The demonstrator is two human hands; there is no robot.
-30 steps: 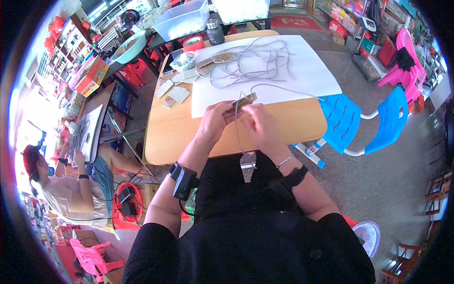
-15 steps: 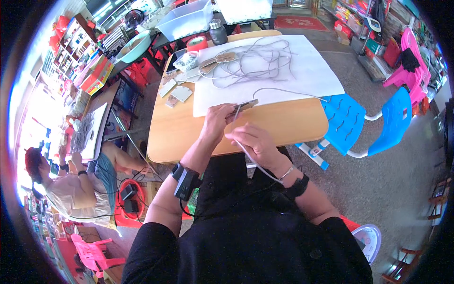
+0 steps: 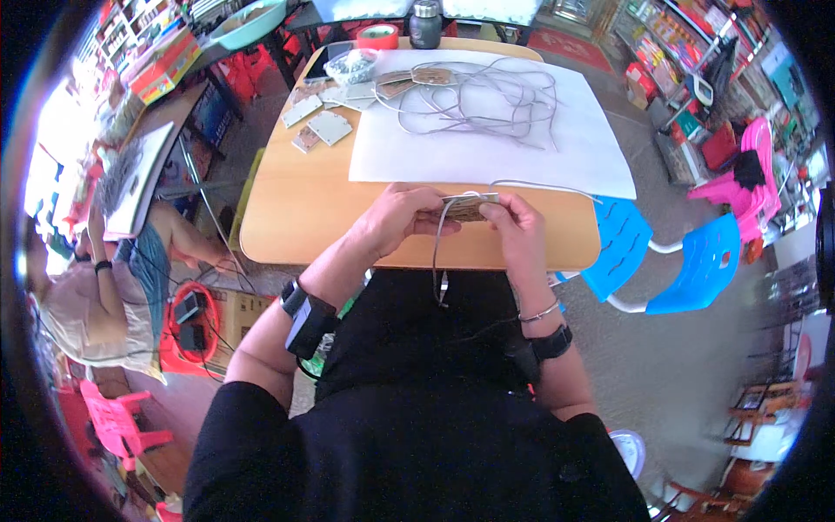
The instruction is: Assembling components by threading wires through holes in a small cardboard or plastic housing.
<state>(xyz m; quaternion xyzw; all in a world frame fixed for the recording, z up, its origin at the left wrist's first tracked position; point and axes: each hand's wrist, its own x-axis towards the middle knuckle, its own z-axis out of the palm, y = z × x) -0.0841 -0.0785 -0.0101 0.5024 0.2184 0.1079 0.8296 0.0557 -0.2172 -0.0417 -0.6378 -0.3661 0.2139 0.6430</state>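
Observation:
Between my hands, over the table's near edge, is a small flat board point(image 3: 468, 210) with a rough brown face. My left hand point(image 3: 404, 215) is closed on its left end, with fingers below it. My right hand point(image 3: 522, 228) pinches the right end between thumb and fingers. A thin grey cord point(image 3: 437, 248) passes over the board and hangs down in front of my lap; another stretch of cord point(image 3: 557, 185) runs off to the right. Whether my right fingertips also press the cord cannot be told.
On the wooden table point(image 3: 287, 209) lie a white sheet point(image 3: 574, 161), tangled grey cord point(image 3: 487, 104), several small boards point(image 3: 330, 128) and a clear tub of small pieces point(image 3: 351, 66). A red tape roll point(image 3: 377, 36) and dark bottle point(image 3: 425, 26) stand behind. A blue chair point(image 3: 696, 265) is right; another person point(image 3: 96, 296) sits left.
My right hand has gone from holding the cord low beside the board to pinching the board's right end. The board has turned, showing its brown face. My view has shifted.

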